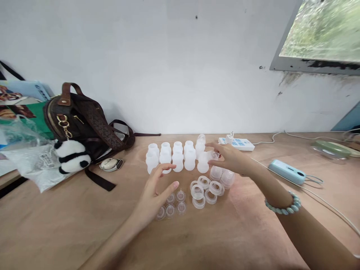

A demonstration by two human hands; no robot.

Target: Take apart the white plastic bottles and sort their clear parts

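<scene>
My right hand (225,157) pinches a clear bottle nipple (214,155) between thumb and fingers, close beside the mouth of a white baby bottle (203,165) at the right end of the front row. Whether the nipple touches that bottle, I cannot tell. My left hand (156,187) hovers with thumb and fingers apart and holds nothing. Under it lie several clear nipples (181,207), partly hidden by the hand. Two rows of white open bottles (177,159) stand beyond. At the back right, one bottle (200,145) carries a clear domed top.
Several translucent rings (198,202) lie heaped right of the nipples, with clear domed caps (227,179) behind. A power strip (240,144) and a light-blue device (287,171) with cables lie rightward. Leftward are a brown backpack (81,116), a panda plush (73,156) and a mouse (109,164).
</scene>
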